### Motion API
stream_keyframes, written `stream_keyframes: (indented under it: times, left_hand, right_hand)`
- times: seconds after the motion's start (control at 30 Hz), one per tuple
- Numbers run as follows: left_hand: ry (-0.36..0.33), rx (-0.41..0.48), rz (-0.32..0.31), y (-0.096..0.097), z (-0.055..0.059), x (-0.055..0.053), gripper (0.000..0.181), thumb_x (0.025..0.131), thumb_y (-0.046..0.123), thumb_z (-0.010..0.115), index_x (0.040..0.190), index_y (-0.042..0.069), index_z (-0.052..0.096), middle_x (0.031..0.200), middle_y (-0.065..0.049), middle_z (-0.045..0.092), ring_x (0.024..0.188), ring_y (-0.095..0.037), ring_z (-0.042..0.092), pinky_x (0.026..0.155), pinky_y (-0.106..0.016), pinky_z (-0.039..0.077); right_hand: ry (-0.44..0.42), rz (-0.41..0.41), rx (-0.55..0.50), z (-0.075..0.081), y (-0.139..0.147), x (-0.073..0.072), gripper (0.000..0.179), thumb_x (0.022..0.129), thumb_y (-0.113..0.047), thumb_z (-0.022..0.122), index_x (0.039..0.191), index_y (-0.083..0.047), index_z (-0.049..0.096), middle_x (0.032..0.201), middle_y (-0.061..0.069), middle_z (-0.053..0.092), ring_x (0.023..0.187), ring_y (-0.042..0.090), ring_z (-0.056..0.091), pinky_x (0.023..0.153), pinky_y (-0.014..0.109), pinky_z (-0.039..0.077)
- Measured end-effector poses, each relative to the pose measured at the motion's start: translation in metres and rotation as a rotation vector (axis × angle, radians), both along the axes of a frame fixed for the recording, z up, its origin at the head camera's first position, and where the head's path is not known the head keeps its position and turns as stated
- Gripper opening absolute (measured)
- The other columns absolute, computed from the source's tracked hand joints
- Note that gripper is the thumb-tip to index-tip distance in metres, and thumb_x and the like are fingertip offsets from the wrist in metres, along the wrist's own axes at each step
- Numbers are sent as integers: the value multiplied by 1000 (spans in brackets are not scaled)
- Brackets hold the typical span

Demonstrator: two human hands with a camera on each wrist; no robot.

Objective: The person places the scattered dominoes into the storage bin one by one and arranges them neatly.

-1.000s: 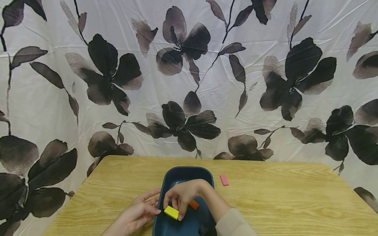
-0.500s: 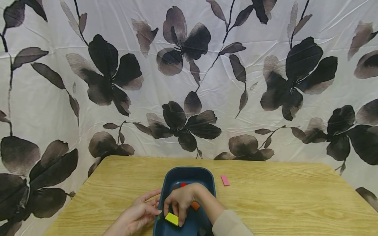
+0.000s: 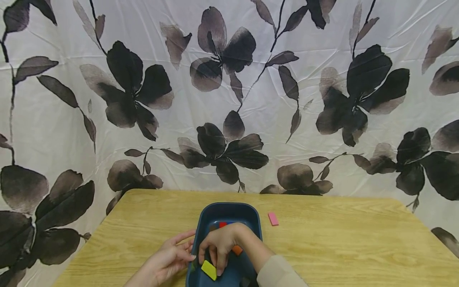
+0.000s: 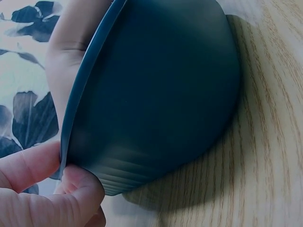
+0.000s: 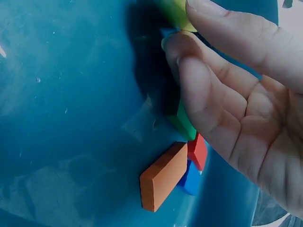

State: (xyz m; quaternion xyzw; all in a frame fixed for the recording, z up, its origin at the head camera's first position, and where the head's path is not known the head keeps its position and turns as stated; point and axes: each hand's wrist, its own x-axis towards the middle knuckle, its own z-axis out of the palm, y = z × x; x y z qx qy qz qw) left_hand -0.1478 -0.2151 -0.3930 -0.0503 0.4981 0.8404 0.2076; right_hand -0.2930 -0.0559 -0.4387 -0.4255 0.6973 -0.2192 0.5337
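Note:
A dark blue plastic bin (image 3: 229, 205) stands near the front of the table. My left hand (image 3: 165, 258) pinches its left rim between thumb and fingers, seen closely in the left wrist view. Inside the bin, my right hand (image 3: 223, 241) holds a yellow block (image 3: 209, 270) by its fingertips, and the block is tilted. Below that hand in the right wrist view lie an orange block (image 5: 163, 177), a green block (image 5: 182, 120), a red block (image 5: 198, 151) and a blue block (image 5: 190, 178). The fingers partly cover the green one.
A pink block (image 3: 273, 219) lies on the wooden table (image 3: 340, 239), outside the bin to the right. Behind the table hangs a white cloth (image 3: 272, 99) with dark flowers. A dark shape in the bin by the right sleeve is unclear.
The yellow block has moved slightly down in the head view and turned to a steeper slant in my right fingers. A red block has come into sight behind that hand. My left hand stays put.

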Motion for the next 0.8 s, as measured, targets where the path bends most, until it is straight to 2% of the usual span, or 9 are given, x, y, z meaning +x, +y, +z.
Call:
stream_keyframes:
  times: [0.13, 0.23, 0.33, 0.47, 0.7, 0.8]
  left_hand:
    - [13, 1, 1, 0, 1, 0, 82, 78, -25, 44, 145, -5, 4, 106, -7, 49, 88, -11, 51, 73, -21, 48]
    - [3, 0, 7, 1, 1, 0, 81, 77, -25, 44, 146, -5, 5, 105, -7, 49, 87, -11, 51, 73, -22, 48]
    - [-4, 6, 5, 1, 2, 0, 81, 78, -26, 43, 145, -5, 5, 105, -7, 50, 87, -12, 51, 73, -22, 48]
    - [-9, 15, 8, 1, 2, 0, 80, 77, -27, 43, 145, -5, 8, 104, -7, 50, 89, -13, 51, 73, -23, 48]
    - [-13, 26, 8, 1, 2, 1, 82, 76, -27, 44, 145, -5, 7, 104, -7, 51, 89, -13, 51, 74, -23, 48]
    - [-13, 33, 12, 1, 1, 1, 81, 75, -28, 43, 145, -5, 9, 102, -6, 50, 88, -13, 51, 74, -23, 49]
  right_hand:
    - [49, -37, -20, 54, 11, 30, 42, 73, 9, 72, 106, -14, 61, 73, 5, 65, 65, 13, 63, 65, 27, 53]
    - [7, -101, -70, 72, 19, 39, 39, 74, 14, 69, 105, -7, 60, 70, 4, 63, 61, 11, 59, 62, 24, 51]
    - [-27, -151, -138, 80, 26, 38, 38, 73, 16, 67, 106, -3, 60, 70, 2, 62, 61, 11, 57, 60, 21, 49]
    - [-18, -178, -247, 87, 35, 31, 37, 73, 14, 68, 107, 2, 59, 73, 2, 61, 63, 11, 56, 61, 21, 47]
    - [47, -227, -385, 104, 62, 18, 39, 75, 11, 68, 111, 9, 56, 81, 6, 59, 67, 11, 58, 64, 22, 48]
    - [47, -267, -417, 110, 77, 11, 38, 75, 10, 67, 111, 7, 55, 83, 7, 57, 67, 12, 58, 66, 24, 50]
